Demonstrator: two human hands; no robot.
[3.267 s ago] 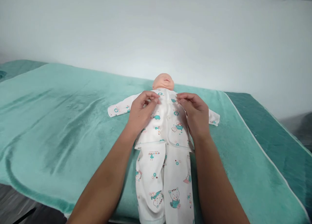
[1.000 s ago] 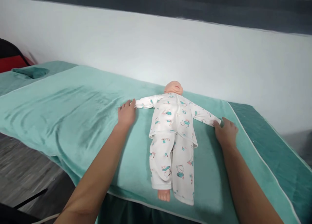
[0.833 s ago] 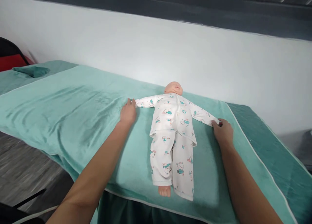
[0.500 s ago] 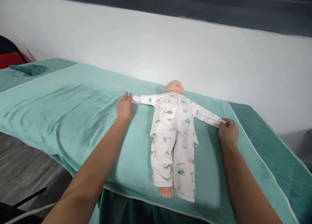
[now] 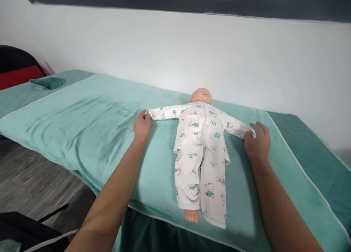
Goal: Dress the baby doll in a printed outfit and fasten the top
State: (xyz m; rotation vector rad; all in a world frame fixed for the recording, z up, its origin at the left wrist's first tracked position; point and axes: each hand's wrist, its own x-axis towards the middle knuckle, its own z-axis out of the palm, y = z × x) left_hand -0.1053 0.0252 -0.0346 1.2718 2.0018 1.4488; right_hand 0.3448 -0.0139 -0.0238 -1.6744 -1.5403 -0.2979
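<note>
Doll [image 5: 201,135] in printed pyjamas laid face-up on green blanket [image 5: 82,127] over bed [image 5: 315,153]; left hand [image 5: 142,126] fingers together at sleeve cuff [image 5: 151,115], pinch not discernible; right hand [image 5: 257,144] fingers flat, loosely together, over opposite cuff, pinning arms outstretched.

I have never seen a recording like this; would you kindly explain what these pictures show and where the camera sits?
There is no machine here: both bare arms belong to one person, and every picture comes from a single camera worn on that person's head, looking forward and down. A baby doll in white printed pyjamas lies face up on a teal towel covering a table. The left hand touches one cuff, though its grip is unclear; the right hand lies flat on the other cuff. Nothing is lifted.
</note>
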